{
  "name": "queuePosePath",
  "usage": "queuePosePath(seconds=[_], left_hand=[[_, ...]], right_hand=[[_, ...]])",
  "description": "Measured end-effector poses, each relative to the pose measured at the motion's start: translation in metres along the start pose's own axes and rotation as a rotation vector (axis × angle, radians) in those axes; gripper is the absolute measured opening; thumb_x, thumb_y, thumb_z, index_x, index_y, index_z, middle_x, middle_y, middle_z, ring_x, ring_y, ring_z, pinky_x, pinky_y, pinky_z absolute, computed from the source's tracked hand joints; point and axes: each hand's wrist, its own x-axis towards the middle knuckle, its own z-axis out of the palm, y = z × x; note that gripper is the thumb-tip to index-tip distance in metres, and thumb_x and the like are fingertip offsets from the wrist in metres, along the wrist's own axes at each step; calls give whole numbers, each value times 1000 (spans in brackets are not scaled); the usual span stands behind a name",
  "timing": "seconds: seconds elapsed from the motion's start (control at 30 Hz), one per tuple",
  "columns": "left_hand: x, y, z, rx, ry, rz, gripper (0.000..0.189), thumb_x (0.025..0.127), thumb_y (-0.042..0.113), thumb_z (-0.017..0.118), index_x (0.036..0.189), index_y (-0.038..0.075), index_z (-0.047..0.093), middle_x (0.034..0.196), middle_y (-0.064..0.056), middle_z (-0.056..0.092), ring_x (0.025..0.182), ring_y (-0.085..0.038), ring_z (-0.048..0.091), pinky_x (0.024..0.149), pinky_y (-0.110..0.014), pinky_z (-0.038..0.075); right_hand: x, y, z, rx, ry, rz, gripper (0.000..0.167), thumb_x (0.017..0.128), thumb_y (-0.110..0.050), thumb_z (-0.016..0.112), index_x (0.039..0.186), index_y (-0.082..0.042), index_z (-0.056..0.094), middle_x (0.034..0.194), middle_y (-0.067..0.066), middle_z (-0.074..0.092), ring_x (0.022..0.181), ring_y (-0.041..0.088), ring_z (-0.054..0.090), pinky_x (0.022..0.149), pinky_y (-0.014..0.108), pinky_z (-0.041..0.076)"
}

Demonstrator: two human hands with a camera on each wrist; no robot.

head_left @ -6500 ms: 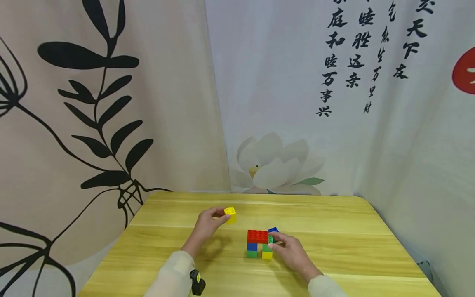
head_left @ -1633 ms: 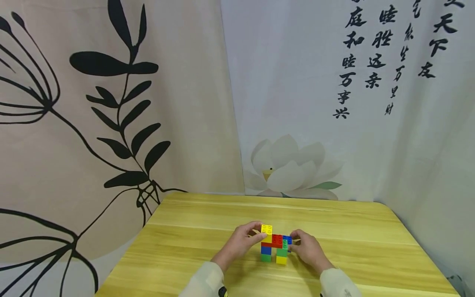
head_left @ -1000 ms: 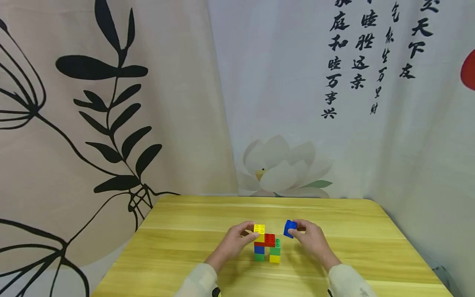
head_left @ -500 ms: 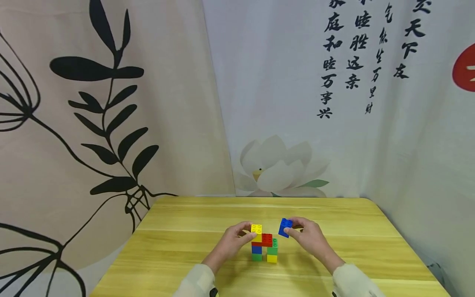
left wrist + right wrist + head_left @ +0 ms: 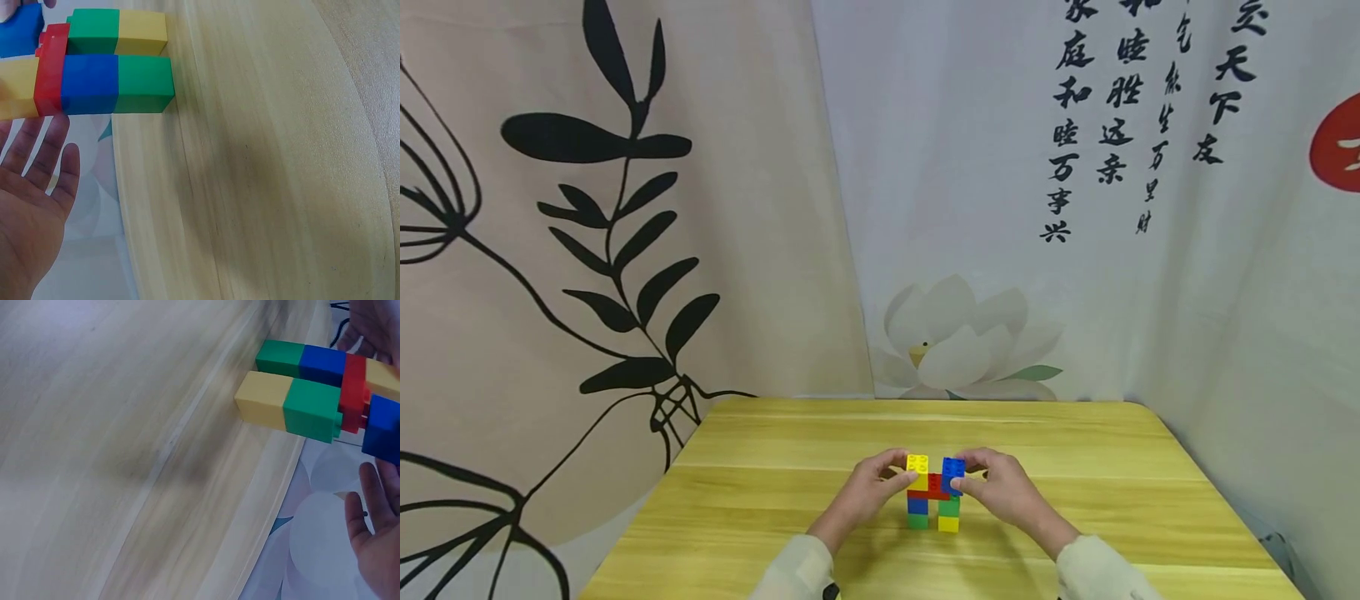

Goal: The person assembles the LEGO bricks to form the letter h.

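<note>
A small brick build (image 5: 933,504) stands on the wooden table (image 5: 760,508). It has a green-and-blue leg, a yellow-and-green leg and a red brick (image 5: 934,486) across both. My left hand (image 5: 897,468) pinches the yellow brick (image 5: 917,466) on the red brick's left end. My right hand (image 5: 972,472) pinches a blue brick (image 5: 953,472) at the right end, beside the yellow one. The left wrist view shows the left leg (image 5: 119,84) and my palm (image 5: 31,206). In the right wrist view the blue brick (image 5: 382,428) sits close against the red brick (image 5: 353,387); whether it is fully seated I cannot tell.
Printed curtains hang right behind the table, a leaf pattern (image 5: 625,250) on the left and a lotus with black script (image 5: 962,342) on the right. The table's rounded right corner (image 5: 1157,417) lies near the right curtain. No other loose bricks show.
Over the last second my right hand carried the blue brick left and down from beside the build onto the red brick's right end. The left hand kept holding the yellow brick.
</note>
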Motion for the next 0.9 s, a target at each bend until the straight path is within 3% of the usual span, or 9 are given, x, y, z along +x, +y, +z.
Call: queuePosePath(seconds=[0.23, 0.53, 0.9], left_hand=[[0, -2, 1, -2, 4, 17, 28, 96, 35, 67, 119, 21, 66, 111, 1, 63, 99, -21, 59, 85, -42, 54], [1, -3, 2, 9, 2, 23, 27, 96, 37, 66, 118, 22, 66, 112, 2, 64, 98, -20, 59, 85, -41, 54], [-1, -1, 2, -24, 9, 28, 26, 97, 32, 65, 119, 20, 66, 113, 0, 63, 98, -21, 59, 86, -43, 53]], right_hand=[[3, -1, 0, -77, -36, -27, 35, 88, -22, 77, 119, -9, 69, 105, -2, 68, 104, 28, 62, 90, 51, 50], [8, -2, -6, -130, -87, -46, 32, 90, -22, 75, 118, -10, 69, 104, -2, 67, 100, 24, 61, 87, 48, 51], [11, -5, -9, -190, -150, -136, 32, 91, -23, 73, 120, -10, 69, 105, -3, 67, 97, 26, 62, 86, 48, 52]])
